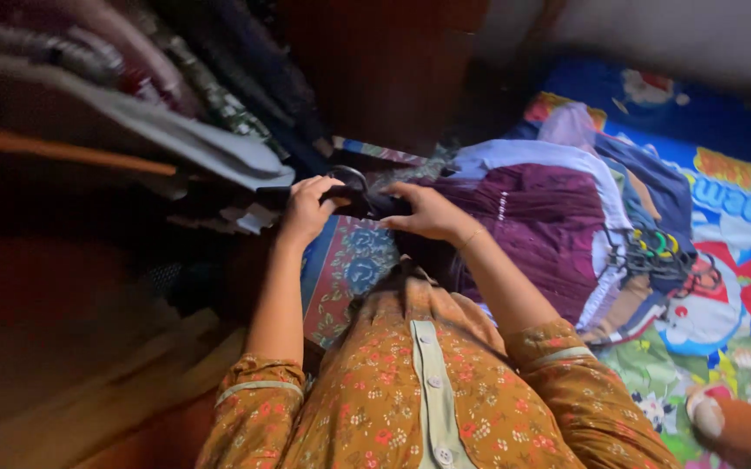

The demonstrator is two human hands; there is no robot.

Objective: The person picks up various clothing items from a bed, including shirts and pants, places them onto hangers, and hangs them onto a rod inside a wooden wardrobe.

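Note:
My left hand (307, 208) and my right hand (426, 212) both grip a black clothes hanger (360, 194) with a metal hook, held just above a blue and red patterned cloth (346, 266). The left hand closes on the hanger's left end, the right hand on its right arm. A dark garment seems to hang from the hanger, but it is too dim to tell. Right of my hands lies a purple garment (545, 224) on a pile of folded clothes.
A bunch of coloured hangers (658, 250) lies on the clothes pile at the right. A bright cartoon bedsheet (731, 260) covers the bed. Hanging and stacked clothes (175, 95) fill a dark wooden wardrobe at upper left. A stuffed toy (740, 427) sits at lower right.

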